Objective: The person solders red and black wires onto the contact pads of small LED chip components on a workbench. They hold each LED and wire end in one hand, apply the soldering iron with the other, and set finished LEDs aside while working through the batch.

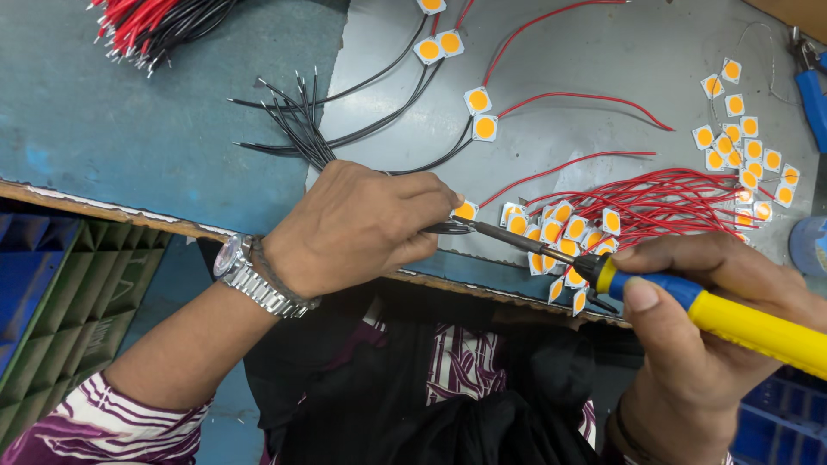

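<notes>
Left hand at frame centre pinched thin black wires steady against a small square yellow-centred LED chip while right hand gripped a yellow-and-blue-handled soldering iron, tip there.

Silver metal wristwatch on left wrist; purple-white striped sleeve; dark wristband on right.
</notes>
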